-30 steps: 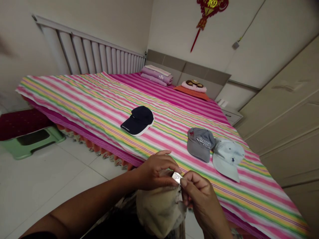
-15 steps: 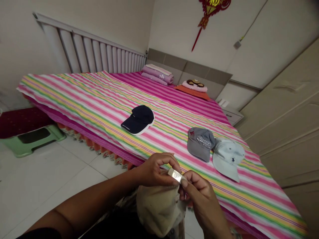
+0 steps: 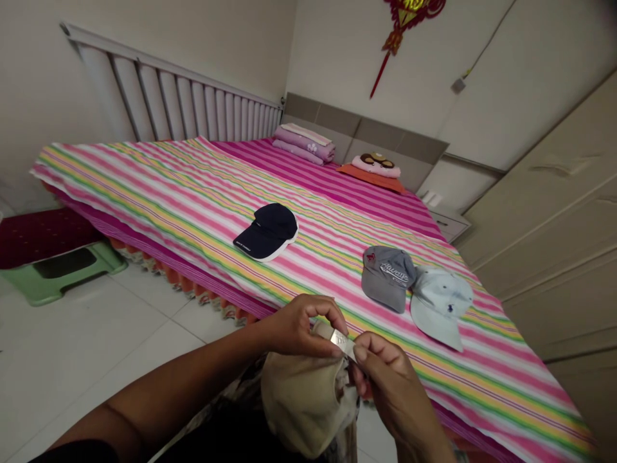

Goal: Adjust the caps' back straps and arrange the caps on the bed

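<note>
I hold a beige cap low in front of me, at the near edge of the bed. My left hand is closed, its fingers pinching the cap's silver strap buckle. My right hand is closed too, thumb and fingers gripping the strap just right of the buckle. Both hands touch at the buckle. On the striped bedspread beyond lie a navy cap, a grey cap and a pale blue cap, the last two touching.
Folded pillows and a cartoon cushion sit at the headboard. A green stool with a dark red cushion stands on the white tiled floor at left. Cream wardrobe doors line the right side. A radiator runs behind the bed.
The buckle and both hands have shifted slightly; the left fingers lifted a little higher over the buckle while the right thumb stayed pressed on the strap. The caps on the bed have not moved.
</note>
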### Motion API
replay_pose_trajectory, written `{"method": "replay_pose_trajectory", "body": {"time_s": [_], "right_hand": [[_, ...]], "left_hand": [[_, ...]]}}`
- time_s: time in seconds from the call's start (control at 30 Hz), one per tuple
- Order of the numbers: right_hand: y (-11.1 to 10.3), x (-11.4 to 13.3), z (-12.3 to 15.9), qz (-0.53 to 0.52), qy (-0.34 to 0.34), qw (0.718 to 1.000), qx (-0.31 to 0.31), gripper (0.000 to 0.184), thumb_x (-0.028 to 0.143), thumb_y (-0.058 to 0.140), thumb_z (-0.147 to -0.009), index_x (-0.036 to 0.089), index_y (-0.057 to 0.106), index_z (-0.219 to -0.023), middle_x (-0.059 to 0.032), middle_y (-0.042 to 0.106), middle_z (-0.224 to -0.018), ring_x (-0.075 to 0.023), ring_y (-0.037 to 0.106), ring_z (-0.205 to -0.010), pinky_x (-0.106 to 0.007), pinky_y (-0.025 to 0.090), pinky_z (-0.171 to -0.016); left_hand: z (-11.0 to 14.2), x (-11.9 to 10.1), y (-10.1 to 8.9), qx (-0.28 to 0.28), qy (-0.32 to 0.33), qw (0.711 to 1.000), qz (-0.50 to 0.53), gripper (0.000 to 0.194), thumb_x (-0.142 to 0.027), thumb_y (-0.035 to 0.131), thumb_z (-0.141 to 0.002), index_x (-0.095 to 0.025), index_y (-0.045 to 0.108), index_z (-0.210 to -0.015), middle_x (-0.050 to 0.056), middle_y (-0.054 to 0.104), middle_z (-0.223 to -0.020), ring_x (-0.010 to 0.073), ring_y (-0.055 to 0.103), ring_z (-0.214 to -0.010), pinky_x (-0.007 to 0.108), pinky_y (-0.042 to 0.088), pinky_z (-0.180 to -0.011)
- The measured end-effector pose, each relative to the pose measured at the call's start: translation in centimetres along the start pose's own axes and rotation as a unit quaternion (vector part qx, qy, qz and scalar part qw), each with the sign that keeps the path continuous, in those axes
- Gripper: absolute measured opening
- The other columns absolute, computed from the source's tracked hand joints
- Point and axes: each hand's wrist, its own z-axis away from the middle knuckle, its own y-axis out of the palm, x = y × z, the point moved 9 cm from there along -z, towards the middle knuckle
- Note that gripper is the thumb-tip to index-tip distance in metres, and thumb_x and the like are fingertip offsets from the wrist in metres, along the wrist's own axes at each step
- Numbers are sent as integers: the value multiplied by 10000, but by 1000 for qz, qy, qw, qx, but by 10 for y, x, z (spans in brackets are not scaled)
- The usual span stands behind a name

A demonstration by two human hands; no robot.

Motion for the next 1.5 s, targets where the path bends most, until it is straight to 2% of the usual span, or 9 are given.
{"method": "replay_pose_trajectory", "body": {"time_s": [0.13,0.23,0.33,0.43,0.67,0.87,1.1,1.3,1.5], "right_hand": [[1,-3,-1,0,20,1000,6,290,404,599,-734,156,507,-615,20,508,-486,-64,375,-411,-178,265,-392],[-1,-3,-3,-33,14,999,23,288,459,553,-754,172,530,-755,12,536,-557,-88,432,-467,-193,317,-437],[2,-5,-6,-24,-1,996,91,307,457,608,-710,171,548,-803,-10,566,-682,-104,471,-564,-213,351,-512],[8,-17,-6,-4,23,985,169,326,426,691,-629,152,573,-761,-8,544,-686,-103,456,-602,-212,333,-541],[8,-37,-1,-27,51,976,211,256,336,726,-600,147,591,-709,7,512,-653,-98,422,-596,-223,299,-568],[1,-28,-3,-160,1,969,187,275,387,714,-601,152,584,-661,14,481,-517,-98,386,-508,-214,271,-493],[-6,-21,-7,-220,-3,962,160,237,380,685,-642,165,593,-680,52,388,-429,-73,313,-411,-201,228,-429],[-26,-25,-10,-106,15,985,137,308,440,657,-666,136,621,-698,30,421,-467,-71,352,-441,-200,236,-433],[-29,-16,-13,-17,39,992,116,366,493,581,-722,129,570,-693,52,403,-417,-45,263,-390,-188,178,-399]], "left_hand": [[-1,12,7,51,-93,992,62,247,-250,666,-657,-112,585,-845,62,610,-824,133,551,-740,251,422,-678],[0,23,7,64,-154,980,113,245,-262,653,-675,-118,557,-849,11,558,-764,80,492,-653,199,383,-605],[0,29,1,40,-178,967,175,278,-305,669,-664,-122,534,-824,-24,509,-710,45,426,-580,169,338,-544],[0,34,-2,29,-195,958,207,312,-325,700,-631,-120,531,-795,-42,486,-664,34,394,-544,166,324,-522],[2,44,-2,15,-211,949,236,298,-292,718,-609,-125,552,-791,-37,515,-665,36,424,-551,168,336,-527],[3,55,-7,-46,-237,923,301,312,-261,752,-556,-126,557,-758,-26,563,-666,39,467,-538,169,353,-517],[6,64,0,-59,-259,903,337,347,-263,778,-506,-116,562,-734,-14,583,-644,50,497,-526,173,357,-507],[10,74,10,-59,-287,895,337,371,-267,786,-480,-119,551,-726,-19,583,-626,53,496,-509,177,345,-493],[1,59,1,-69,-248,929,266,323,-251,757,-532,-124,542,-738,-28,557,-632,45,465,-527,172,333,-503]]}}
